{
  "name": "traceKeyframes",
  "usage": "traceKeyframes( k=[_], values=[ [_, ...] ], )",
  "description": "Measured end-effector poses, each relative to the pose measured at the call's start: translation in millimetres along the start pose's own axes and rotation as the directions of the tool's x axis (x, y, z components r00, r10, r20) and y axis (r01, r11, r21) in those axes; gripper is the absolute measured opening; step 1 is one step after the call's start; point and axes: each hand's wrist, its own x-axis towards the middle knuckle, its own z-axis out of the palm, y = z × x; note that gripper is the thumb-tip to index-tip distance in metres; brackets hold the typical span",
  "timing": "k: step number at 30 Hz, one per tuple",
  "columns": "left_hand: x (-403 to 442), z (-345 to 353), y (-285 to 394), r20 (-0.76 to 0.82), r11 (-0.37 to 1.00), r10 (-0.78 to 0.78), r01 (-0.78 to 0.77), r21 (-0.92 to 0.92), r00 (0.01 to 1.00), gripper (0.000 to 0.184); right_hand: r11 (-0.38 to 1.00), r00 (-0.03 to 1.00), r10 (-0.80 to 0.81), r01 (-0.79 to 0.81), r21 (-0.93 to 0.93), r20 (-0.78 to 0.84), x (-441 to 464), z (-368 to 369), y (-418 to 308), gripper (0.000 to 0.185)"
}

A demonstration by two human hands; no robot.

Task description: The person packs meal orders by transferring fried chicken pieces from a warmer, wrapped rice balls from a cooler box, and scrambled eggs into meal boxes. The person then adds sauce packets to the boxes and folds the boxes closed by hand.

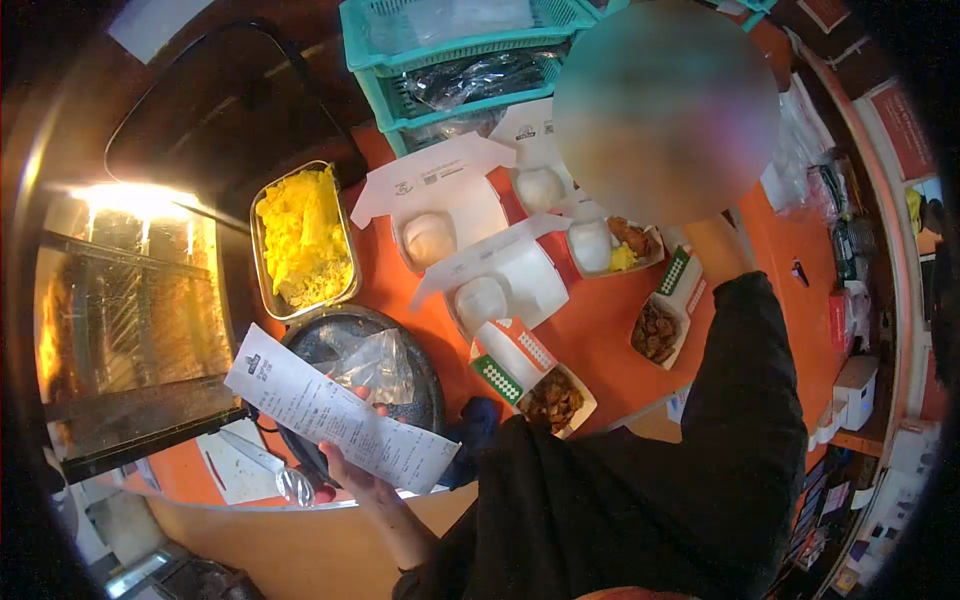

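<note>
My left hand (352, 472) holds a long printed receipt (340, 410) between thumb and fingers, above a round black pan or lid (425, 375) with a clear plastic bag (380, 365) on it. My right arm reaches up and right; the hand itself is hidden behind a blurred area, just beyond the wrist. Near that arm stands a small box of brown food pieces (655, 333). Another such box (553, 400) sits by my body. Open white boxes (535, 280) with round white-wrapped items (481, 303) stand mid-table. One box holds yellow food and a fried piece (629, 240).
A metal tray (262, 275) of yellow food stands left of the boxes, beside a lit glass warmer (130, 320). Teal baskets (375, 95) with plastic bags are at the back. A knife (245, 450) lies on a white board (225, 478) at lower left of the orange table (610, 375).
</note>
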Motion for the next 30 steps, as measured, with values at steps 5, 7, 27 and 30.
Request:
traceKeyframes(
  k=[5, 7, 27, 30],
  values=[
    [4.4, 9.3, -13.1, -0.094, 1.000, -0.001, 0.000, -0.002, 0.996, 0.078, 0.950, 0.949, -0.127, 0.033, -0.312, -0.288, 4.7, 38.5, -49.4, 0.011],
    [5.3, 12.5, -11.2, -0.076, 0.998, 0.017, -0.012, 0.067, 0.997, 0.079, 0.946, 0.949, -0.121, 0.020, -0.325, -0.292, 2.7, 39.9, -42.8, 0.012],
    [-13.0, -9.1, 31.6, 0.110, 0.977, 0.211, -0.206, -0.061, 0.971, 0.078, 0.715, 0.661, -0.554, 0.689, 0.117, -0.506, -4.6, -29.5, -402.3, 0.040],
    [-27.2, 3.0, 22.9, 0.018, 0.978, 0.208, -0.208, -0.019, 0.978, 0.075, 0.785, 0.593, -0.495, 0.619, -0.033, -0.635, -34.9, -81.9, -319.8, 0.025]
  ],
)
